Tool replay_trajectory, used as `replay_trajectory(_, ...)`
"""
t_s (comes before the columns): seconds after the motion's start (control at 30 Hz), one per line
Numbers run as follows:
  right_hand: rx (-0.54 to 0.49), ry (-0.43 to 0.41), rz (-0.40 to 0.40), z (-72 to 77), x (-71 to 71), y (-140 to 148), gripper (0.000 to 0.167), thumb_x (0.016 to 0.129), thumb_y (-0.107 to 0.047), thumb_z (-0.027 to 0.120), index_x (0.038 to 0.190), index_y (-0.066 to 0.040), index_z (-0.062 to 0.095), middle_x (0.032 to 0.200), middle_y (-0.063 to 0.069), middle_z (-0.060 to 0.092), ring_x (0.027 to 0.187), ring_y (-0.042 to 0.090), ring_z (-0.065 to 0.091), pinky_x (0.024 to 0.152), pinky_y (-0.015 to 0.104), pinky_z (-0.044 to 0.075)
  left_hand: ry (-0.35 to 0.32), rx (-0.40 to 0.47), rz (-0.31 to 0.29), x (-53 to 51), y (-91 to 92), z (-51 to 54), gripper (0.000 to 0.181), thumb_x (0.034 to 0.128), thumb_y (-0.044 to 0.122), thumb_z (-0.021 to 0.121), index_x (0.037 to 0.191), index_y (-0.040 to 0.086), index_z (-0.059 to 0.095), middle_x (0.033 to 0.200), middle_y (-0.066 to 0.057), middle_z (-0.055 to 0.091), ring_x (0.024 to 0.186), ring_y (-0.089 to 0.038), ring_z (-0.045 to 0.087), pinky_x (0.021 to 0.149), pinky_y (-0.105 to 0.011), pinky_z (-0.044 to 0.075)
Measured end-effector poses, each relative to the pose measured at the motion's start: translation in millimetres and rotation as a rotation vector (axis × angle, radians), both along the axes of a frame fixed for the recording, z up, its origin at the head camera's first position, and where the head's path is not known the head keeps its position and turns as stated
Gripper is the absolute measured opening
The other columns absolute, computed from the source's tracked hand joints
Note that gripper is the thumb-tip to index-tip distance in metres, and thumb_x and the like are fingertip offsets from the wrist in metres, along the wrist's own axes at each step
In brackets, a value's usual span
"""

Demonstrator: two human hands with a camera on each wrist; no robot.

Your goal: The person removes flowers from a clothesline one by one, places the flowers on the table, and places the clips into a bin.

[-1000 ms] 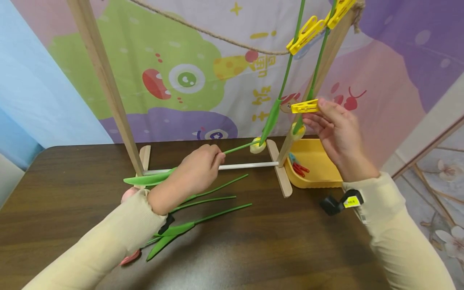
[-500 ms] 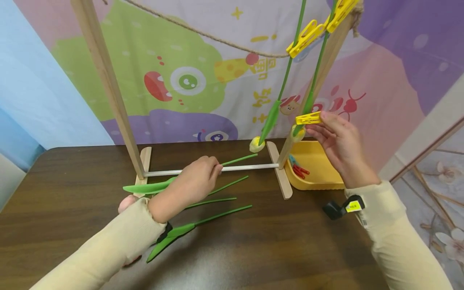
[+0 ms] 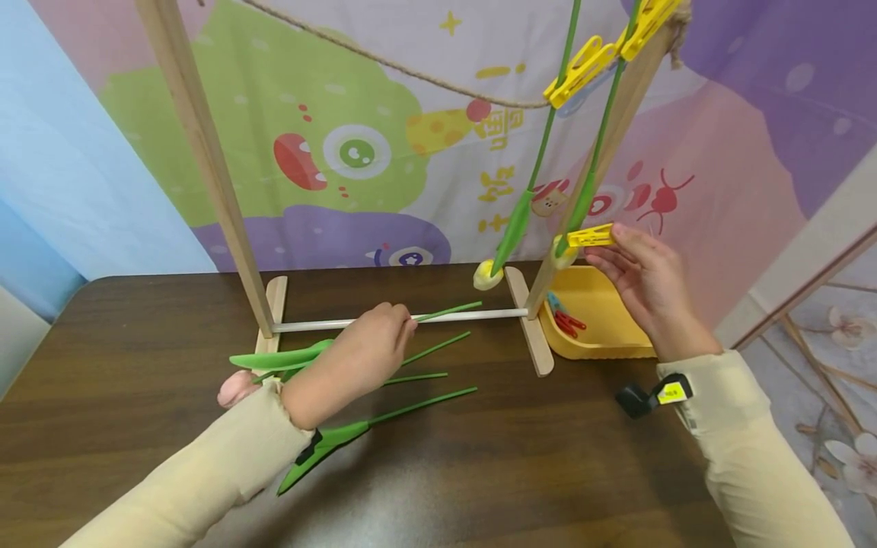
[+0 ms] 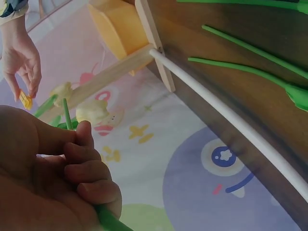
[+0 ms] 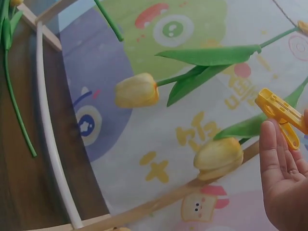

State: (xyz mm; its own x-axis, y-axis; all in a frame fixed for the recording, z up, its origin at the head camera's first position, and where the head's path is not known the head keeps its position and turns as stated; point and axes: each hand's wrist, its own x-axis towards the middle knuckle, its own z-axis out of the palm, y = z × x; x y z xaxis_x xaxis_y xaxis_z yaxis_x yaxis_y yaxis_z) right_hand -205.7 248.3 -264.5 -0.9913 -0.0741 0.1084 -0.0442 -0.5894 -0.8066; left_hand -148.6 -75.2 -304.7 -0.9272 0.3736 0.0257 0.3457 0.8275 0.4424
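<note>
My left hand (image 3: 356,361) grips the green stem of a pink tulip (image 3: 236,387) above the table, the stem's tip poking out past the fingers. In the right wrist view my right hand (image 5: 286,183) pinches a yellow clothespin (image 5: 279,113) between thumb and fingers. Two pale yellow tulips hang heads down from a rope, held by yellow clothespins (image 3: 581,72); one head (image 3: 488,275) is left of the right hand, the other (image 3: 565,253) beside the pinched clothespin. Under the left forearm lie several green stems (image 3: 421,401), their flower heads hidden.
A wooden frame with a left post (image 3: 205,152), a white bottom bar (image 3: 473,314) and a sagging rope (image 3: 404,68) stands at the table's back. Right of it sits a yellow tray (image 3: 603,352) holding red and blue clothespins (image 3: 567,323). A printed cloth (image 3: 329,221) hangs behind.
My right hand has lowered with its clothespin. The left hand has moved down and slightly left with the stem, whose tip is now farther from the hanging flower.
</note>
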Motion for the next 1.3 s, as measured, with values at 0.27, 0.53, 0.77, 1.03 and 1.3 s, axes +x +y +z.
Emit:
replay_trajectory(0.27,0.005,-0.048,-0.030,-7.0,-1.6,8.6,0.010,0.089,-0.003,0.060,0.091,0.002,0.069,0.086,0.012,0.071,0.075,0.024,0.069,0.073,0.031,0.056,0.218,-0.053,-0.008,4.5,-1.5,-10.9,0.023,0.0974,0.014,0.047,0.077,0.004,0.052,0.068,-0.006,0.048,0.060,-0.021,0.048,0.056,-0.033,0.042)
replay_trajectory(0.53,0.007,-0.086,-0.042,-15.6,-2.3,17.7,0.011,0.089,-0.005,0.060,0.092,0.002,0.069,0.088,0.011,0.071,0.077,0.023,0.069,0.075,0.030,0.056,0.562,-0.171,0.023,13.5,-2.9,-30.7,0.018,0.0911,0.012,0.059,0.079,0.000,0.056,0.068,-0.011,0.052,0.062,-0.028,0.054,0.056,-0.037,0.045)
replay_trajectory(0.77,-0.012,-0.112,-0.048,-32.3,-6.9,32.4,0.010,0.089,-0.004,0.059,0.092,0.003,0.067,0.088,0.012,0.070,0.078,0.024,0.068,0.076,0.031,0.056,0.565,-0.191,0.073,24.0,-4.2,-42.8,0.020,0.0906,0.015,0.060,0.077,0.002,0.053,0.070,-0.010,0.051,0.062,-0.027,0.050,0.052,-0.033,0.036)
replay_trajectory(1.03,-0.020,-0.170,-0.061,-51.9,-11.6,49.6,0.007,0.091,-0.005,0.057,0.096,0.000,0.059,0.091,0.011,0.065,0.082,0.024,0.067,0.077,0.031,0.056,0.567,-0.193,0.100,30.7,-8.9,-55.4,0.020,0.0884,0.014,0.063,0.075,0.003,0.052,0.067,-0.009,0.048,0.059,-0.025,0.046,0.050,-0.031,0.033)
replay_trajectory(1.3,-0.012,-0.190,-0.108,-67.4,-16.3,58.8,0.004,0.088,-0.004,0.060,0.089,0.000,0.063,0.085,0.010,0.065,0.077,0.025,0.068,0.074,0.032,0.056,0.535,-0.205,0.111,35.7,-11.0,-62.7,0.019,0.0885,0.013,0.062,0.075,0.004,0.052,0.068,-0.009,0.048,0.060,-0.024,0.048,0.051,-0.032,0.034)
